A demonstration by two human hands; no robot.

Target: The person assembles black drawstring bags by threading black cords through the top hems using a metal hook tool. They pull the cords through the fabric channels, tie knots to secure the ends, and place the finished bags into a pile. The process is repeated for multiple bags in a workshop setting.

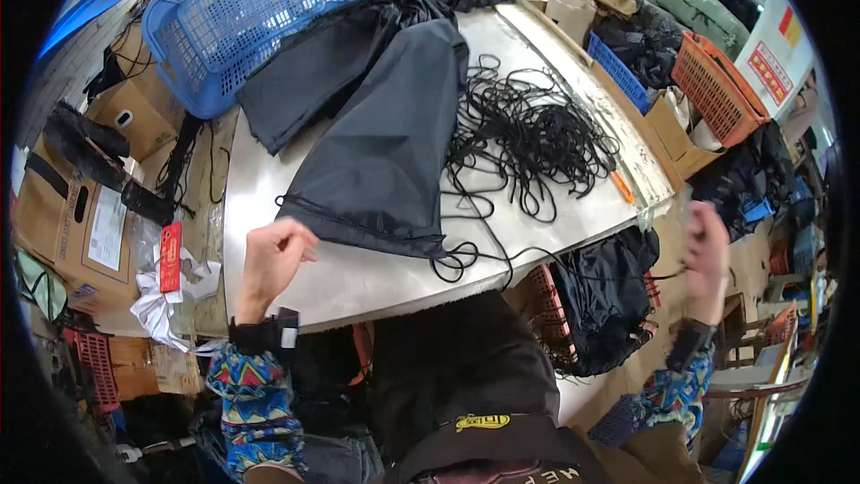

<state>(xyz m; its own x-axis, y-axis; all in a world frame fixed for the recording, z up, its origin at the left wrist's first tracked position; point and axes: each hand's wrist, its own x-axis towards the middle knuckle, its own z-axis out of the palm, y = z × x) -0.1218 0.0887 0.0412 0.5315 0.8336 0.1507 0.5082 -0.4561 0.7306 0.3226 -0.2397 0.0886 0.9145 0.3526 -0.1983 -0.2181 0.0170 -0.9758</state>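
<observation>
A black fabric drawstring bag [385, 134] lies flat on the pale tabletop, its hemmed opening toward me. Just beside the hem's left corner, where a small cord loop pokes out, my left hand [276, 258] is closed with curled fingers. Whatever it may hold is hidden. Out past the table's right edge, my right hand [708, 255] is raised and somewhat blurred, closed on a black cord [618, 278]. That cord runs back across the table's front edge toward the hem's right corner. A tangled heap of black cords [528, 134] lies right of the bag.
More black bags [313, 63] lie behind, beside a blue plastic basket [260, 18]. An orange-handled tool [622, 186] sits at the table's right edge. Below is a red basket [548, 309] of black fabric. Cardboard boxes [54, 242] stand left; an orange crate [717, 85] is far right.
</observation>
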